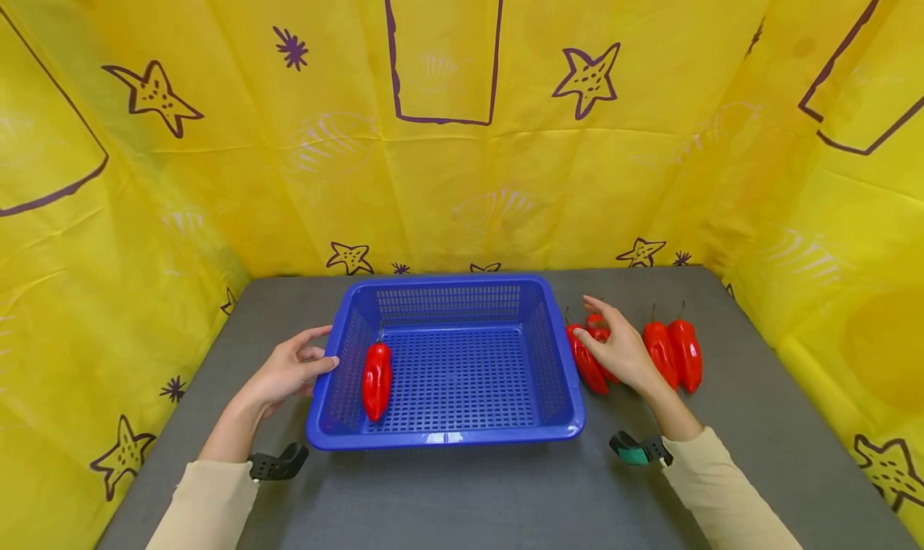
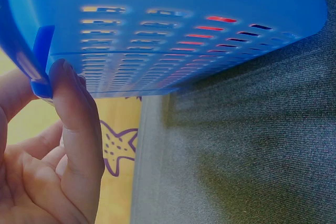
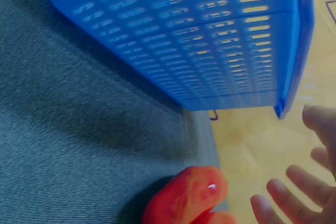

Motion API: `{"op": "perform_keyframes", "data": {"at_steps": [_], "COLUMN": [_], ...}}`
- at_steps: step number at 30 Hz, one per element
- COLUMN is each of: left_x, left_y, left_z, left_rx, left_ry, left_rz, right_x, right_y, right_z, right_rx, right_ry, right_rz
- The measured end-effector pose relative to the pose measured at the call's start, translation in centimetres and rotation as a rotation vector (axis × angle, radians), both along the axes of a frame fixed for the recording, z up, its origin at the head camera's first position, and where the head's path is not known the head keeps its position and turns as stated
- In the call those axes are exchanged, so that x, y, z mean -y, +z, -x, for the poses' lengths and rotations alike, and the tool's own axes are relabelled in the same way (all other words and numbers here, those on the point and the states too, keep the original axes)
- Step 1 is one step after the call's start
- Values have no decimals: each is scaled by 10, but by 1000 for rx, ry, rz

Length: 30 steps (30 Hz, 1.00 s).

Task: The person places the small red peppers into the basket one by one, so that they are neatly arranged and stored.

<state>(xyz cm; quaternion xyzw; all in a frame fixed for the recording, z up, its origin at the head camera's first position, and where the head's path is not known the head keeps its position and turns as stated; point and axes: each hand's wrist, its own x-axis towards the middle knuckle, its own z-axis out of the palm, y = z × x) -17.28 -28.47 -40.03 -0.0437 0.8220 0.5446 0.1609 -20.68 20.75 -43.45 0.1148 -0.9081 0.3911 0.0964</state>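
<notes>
A blue plastic basket (image 1: pixel 462 436) with slotted walls stands on the grey table. One red pepper (image 1: pixel 377 380) lies inside it, near the left wall. My left hand (image 1: pixel 289 367) pinches the basket's left rim between thumb and fingers, as the left wrist view also shows. To the right of the basket, my right hand (image 1: pixel 613 345) hovers with spread, slightly bent fingers over two red peppers (image 1: pixel 588 365), partly covering them. Nothing is in its grasp. In the right wrist view, red peppers (image 3: pixel 184 195) lie below the hand, apart from its fingers.
Two more red peppers (image 1: pixel 673 353) lie side by side farther right on the table, behind my right wrist. A yellow cloth (image 1: pixel 447 189) with starfish drawings surrounds the grey table (image 1: pixel 447 502) at the back and both sides.
</notes>
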Motion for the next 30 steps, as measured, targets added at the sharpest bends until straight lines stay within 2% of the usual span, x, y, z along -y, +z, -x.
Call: {"op": "perform_keyframes", "data": {"at_steps": [8, 14, 25, 30], "left_x": [-2, -1, 0, 0], "left_y": [2, 0, 0, 0], "left_z": [-1, -2, -1, -1], "left_rx": [-3, 5, 6, 9], "left_ry": [1, 10, 4, 7], "left_rz": [0, 1, -8, -14], "right_x": [-1, 0, 3, 5], "right_y": [-10, -17, -21, -25], "right_z": [-4, -7, -12, -13], "right_rx": [24, 27, 38, 69], "right_ry": [-38, -57, -106, -115], "right_rz": [-87, -118, -200, -214]}}
